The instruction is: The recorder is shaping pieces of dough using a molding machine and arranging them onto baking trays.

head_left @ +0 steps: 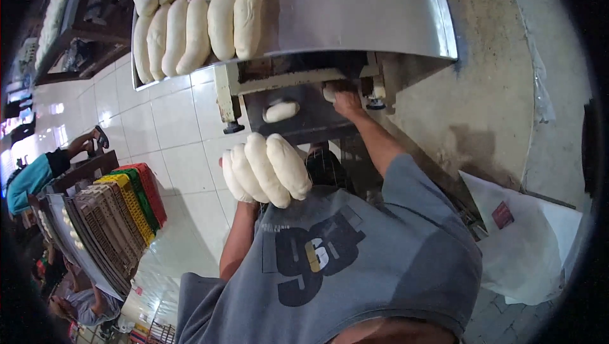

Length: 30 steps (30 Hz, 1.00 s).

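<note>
Several long, pale dough rolls (263, 169) lie side by side on my left hand (248, 206), which bears them in front of my chest. The dough hides most of that hand's fingers. Under the metal table, my right hand (346, 102) reaches to the dark belt-like surface (304, 128) of a machine. Its fingers close around another dough roll (329, 93), partly hidden by the hand. One more dough roll (281, 112) lies loose on the dark surface, left of my right hand.
Rows of dough rolls (184, 33) cover the left part of the shiny metal table (361, 11). The machine's frame (225, 93) stands below its edge. Stacked coloured crates (130, 198) and other people (89, 303) are at the left. A white sack (526, 242) lies at the right.
</note>
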Available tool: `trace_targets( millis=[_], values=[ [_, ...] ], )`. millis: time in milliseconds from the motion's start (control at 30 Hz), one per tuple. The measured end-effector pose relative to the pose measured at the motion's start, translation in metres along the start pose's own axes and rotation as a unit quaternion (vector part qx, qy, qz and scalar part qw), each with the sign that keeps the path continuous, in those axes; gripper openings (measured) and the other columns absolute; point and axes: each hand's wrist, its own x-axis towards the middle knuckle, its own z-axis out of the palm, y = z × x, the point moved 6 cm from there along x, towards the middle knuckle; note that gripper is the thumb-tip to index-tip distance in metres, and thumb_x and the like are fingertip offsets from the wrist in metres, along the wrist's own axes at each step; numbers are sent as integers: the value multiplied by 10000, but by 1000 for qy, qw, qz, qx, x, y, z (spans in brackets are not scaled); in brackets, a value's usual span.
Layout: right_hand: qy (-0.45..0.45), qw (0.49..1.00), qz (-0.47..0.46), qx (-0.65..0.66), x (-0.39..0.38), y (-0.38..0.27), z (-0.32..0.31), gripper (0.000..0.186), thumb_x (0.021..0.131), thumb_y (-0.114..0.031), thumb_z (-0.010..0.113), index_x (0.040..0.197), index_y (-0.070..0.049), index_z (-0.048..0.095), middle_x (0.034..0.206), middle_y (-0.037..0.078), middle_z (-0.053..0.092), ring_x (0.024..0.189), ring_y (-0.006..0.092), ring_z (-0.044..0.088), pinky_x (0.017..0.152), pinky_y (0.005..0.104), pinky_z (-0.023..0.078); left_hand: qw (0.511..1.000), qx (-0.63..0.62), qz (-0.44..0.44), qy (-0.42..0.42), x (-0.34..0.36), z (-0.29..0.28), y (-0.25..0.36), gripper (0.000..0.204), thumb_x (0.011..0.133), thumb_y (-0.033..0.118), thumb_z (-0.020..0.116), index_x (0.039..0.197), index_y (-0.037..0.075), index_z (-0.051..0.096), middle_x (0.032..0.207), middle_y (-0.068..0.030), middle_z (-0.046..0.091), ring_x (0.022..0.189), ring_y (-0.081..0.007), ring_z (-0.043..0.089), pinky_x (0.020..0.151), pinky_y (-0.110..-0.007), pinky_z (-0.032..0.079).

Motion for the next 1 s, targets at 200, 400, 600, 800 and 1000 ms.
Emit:
trace_targets(
  millis=[200,400,600,800,1000],
  values=[
    [44,814,38,579,-102,-31,-89,631,691,-273,776,1189,-103,430,1099,75,503,1041,205,495,861,350,420,996,44,-7,-74,25,22,-22,206,890,278,405,791,138,519,836,-47,571,795,-195,540,769,-345,416],
    [270,558,-18,784,-203,-70,-279,783,620,-328,831,1210,-55,394,1113,64,494,1064,183,469,924,338,388,993,86,28,-80,69,176,23,270,928,298,355,821,129,535,949,-30,601,898,-186,551,838,-340,416],
    [453,647,-19,613,-170,9,-436,588,644,-229,815,1111,-47,507,957,45,558,862,136,542,738,285,467,991,-16,-85,-99,139,365,94,444,901,474,437,1041,72,564,970,-78,577,865,-187,537,855,-336,416],
    [615,719,79,314,-111,74,-433,378,777,-291,701,1027,-34,578,827,44,567,701,126,522,631,258,436,913,230,336,-3,174,349,163,351,917,324,480,1038,-6,472,899,-53,481,783,-119,454,752,-261,392],
    [247,821,89,507,-96,-12,-209,244,847,-297,627,808,-57,608,685,40,566,675,151,555,648,310,456,863,485,134,38,41,181,126,158,905,154,503,900,4,552,729,-13,533,655,-95,480,583,-231,392]
  ],
)
